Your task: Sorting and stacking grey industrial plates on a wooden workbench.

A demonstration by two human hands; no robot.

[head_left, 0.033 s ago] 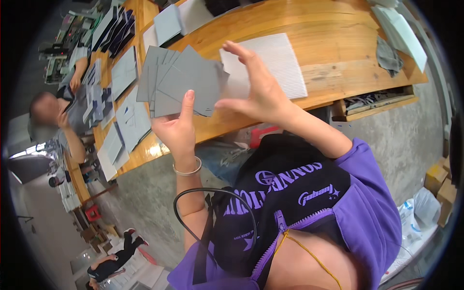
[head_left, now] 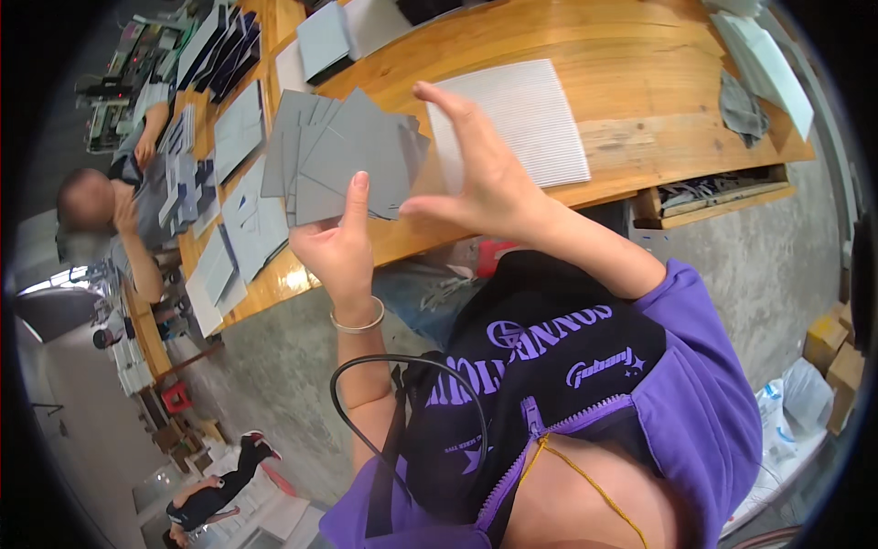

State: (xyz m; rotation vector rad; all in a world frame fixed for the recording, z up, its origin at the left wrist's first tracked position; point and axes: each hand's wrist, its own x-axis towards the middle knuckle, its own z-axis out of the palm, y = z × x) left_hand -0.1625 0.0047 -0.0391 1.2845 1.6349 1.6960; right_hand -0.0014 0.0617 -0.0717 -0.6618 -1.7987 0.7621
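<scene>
My left hand (head_left: 337, 252) grips a fanned stack of flat grey cards (head_left: 357, 146), its thumb pressed on the top face and its fingers hidden beneath. The cards spread at uneven angles above the wooden table (head_left: 649, 82). My right hand (head_left: 489, 174) is open at the stack's right side, thumb and fingers wide apart. Its thumb tip comes close to the lower right corner of the cards; whether it touches them I cannot tell. Beyond that hand lies a white ribbed sheet (head_left: 540, 119) on the tabletop.
A grey cloth (head_left: 743, 110) and white panels (head_left: 773, 69) lie at the right end. Below the tabletop, an open drawer (head_left: 722, 194) holds small items. Boxes (head_left: 325, 46) and flat pale sheets (head_left: 240, 128) stand on the left, where another person (head_left: 128, 201) sits.
My right hand has shifted slightly left toward the cards. The stack's right edge, blurred before, now looks sharper. My left hand keeps its hold.
</scene>
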